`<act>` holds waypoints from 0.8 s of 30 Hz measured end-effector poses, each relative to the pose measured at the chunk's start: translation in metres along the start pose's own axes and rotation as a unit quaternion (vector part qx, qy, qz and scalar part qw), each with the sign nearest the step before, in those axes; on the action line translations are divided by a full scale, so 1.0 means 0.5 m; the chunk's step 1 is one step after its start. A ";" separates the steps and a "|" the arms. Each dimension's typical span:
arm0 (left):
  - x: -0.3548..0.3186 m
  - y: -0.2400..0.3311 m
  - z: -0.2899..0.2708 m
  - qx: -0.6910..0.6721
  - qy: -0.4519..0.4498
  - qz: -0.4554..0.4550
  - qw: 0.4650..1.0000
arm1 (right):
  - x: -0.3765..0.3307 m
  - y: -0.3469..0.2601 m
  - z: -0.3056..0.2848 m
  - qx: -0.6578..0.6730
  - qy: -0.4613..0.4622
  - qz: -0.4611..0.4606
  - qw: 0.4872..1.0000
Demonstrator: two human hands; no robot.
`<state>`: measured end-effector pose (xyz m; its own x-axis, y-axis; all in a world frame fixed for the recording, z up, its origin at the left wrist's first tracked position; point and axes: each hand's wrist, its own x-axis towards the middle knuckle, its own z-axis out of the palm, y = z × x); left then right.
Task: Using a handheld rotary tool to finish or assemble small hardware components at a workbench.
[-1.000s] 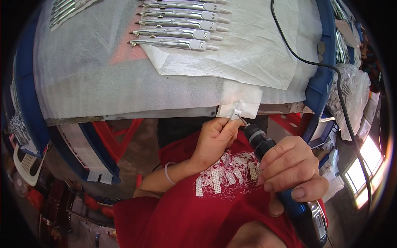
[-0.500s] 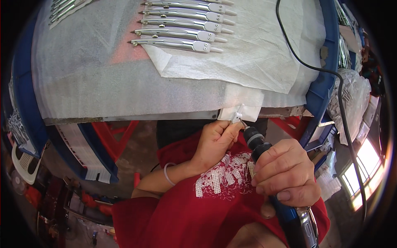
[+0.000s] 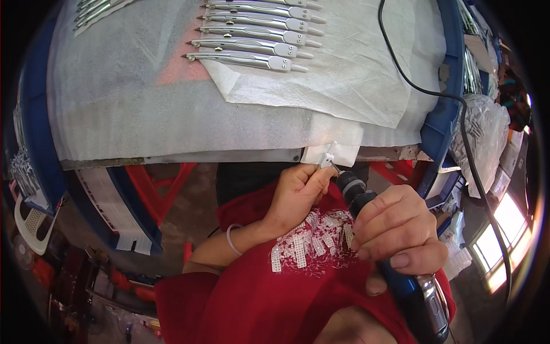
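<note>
My left hand [image 3: 299,194] is closed on a drawing compass [image 3: 327,159], pinching it between thumb and fingers at the table's front edge. Only its silvery head and pale handle tip show; the palm hides the rest. My right hand [image 3: 401,229] is wrapped round an electric screwdriver [image 3: 404,289] with a black nose and a blue body. Its thin bit points up and left at the compass head; whether it touches a screw I cannot tell. Beneath the compass lies a small white foam pad [image 3: 347,153].
Several silver compasses [image 3: 246,59] lie in a row on a white foam sheet [image 3: 321,92]; more lie at the far left. A black cable [image 3: 424,90] crosses the right side. Blue crates [image 3: 444,114] flank the table. A clear bag [image 3: 484,137] sits at the right.
My right hand and the screwdriver have shifted slightly right and tilted a little. My left hand stays at the table edge with the compass. The whole view has moved slightly.
</note>
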<state>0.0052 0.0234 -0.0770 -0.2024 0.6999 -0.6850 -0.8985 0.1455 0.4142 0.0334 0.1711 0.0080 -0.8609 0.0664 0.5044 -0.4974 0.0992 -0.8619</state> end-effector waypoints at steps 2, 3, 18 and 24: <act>-0.001 0.001 0.002 -0.003 -0.005 -0.003 1.000 | -0.004 -0.007 -0.004 -0.007 0.006 -0.003 1.000; 0.000 0.002 0.003 0.005 -0.007 0.006 1.000 | -0.005 -0.009 -0.004 -0.013 0.012 -0.005 1.000; 0.004 -0.002 0.003 -0.006 -0.006 -0.007 1.000 | 0.001 -0.005 -0.003 0.013 -0.007 0.005 1.000; 0.004 -0.002 -0.001 -0.003 0.000 -0.014 1.000 | 0.012 0.003 0.010 0.097 0.039 0.002 0.995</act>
<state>0.0057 0.0240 -0.0792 -0.1778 0.6960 -0.6957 -0.9060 0.1602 0.3918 0.0270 0.1665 0.0096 -0.8557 0.1441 0.4970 -0.5118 -0.0938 -0.8540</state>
